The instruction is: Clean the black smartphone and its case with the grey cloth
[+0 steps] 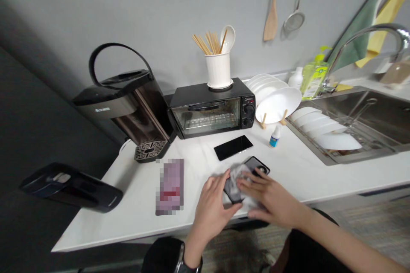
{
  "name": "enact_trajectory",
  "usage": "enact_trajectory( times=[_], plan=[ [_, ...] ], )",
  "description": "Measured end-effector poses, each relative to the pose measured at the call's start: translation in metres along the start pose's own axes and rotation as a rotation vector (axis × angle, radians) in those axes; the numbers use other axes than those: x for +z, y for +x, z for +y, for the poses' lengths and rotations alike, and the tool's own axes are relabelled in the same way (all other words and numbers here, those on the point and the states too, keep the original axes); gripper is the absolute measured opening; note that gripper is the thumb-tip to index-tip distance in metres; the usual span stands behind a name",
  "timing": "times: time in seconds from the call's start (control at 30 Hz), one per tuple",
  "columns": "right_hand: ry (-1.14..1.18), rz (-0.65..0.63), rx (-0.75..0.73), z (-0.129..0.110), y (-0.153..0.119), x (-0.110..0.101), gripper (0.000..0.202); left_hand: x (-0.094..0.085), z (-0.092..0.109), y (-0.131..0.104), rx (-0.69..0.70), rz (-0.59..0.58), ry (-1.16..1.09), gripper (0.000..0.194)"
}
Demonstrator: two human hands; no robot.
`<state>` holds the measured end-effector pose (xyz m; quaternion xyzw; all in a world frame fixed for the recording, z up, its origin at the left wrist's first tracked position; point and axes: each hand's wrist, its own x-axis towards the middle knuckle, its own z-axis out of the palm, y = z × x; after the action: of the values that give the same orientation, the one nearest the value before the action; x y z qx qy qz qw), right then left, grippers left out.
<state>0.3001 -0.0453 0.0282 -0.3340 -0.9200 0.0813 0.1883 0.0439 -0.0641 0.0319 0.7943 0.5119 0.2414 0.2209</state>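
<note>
Near the front edge of the counter point(198, 175), my left hand point(212, 207) grips the grey phone point(255, 163), my spread right hand point(272, 198) pressing the cloth point(237, 175), open surface leftward.

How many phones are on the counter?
2 I see: the black phone in front of the toaster oven, and the other phone partly covered by the grey cloth, left hand and right hand. The purple thing is too blurred to tell.

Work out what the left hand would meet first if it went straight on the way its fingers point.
Probably the dark phone lying flat beyond the fingertips of the left hand; the grey cloth beside them might be brushed first, as depth is unclear.
</note>
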Motion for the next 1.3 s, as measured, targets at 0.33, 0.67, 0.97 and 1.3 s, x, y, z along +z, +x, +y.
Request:
enact_trajectory(
  times=[0.33, 0.67, 0.97, 1.3],
  plan=[
    [0.009, -0.021, -0.009, -0.003, -0.005, 0.003, 0.071, 0.0, 0.002, 0.0, 0.009, -0.019, 0.029, 0.091],
    [0.028, 0.016, 0.095, -0.014, 0.002, 0.015, 0.06, 0.005, -0.001, -0.002, -0.013, -0.015, 0.084, 0.088],
    [-0.006, -0.066, 0.017, 0.008, -0.013, -0.002, 0.063, 0.005, -0.002, -0.002, -0.01, -0.038, 0.089, 0.09],
    [-0.043, 0.083, 0.123, -0.007, 0.007, 0.01, 0.054, 0.007, -0.002, -0.002, -0.008, -0.048, 0.112, 0.089]
  ],
)
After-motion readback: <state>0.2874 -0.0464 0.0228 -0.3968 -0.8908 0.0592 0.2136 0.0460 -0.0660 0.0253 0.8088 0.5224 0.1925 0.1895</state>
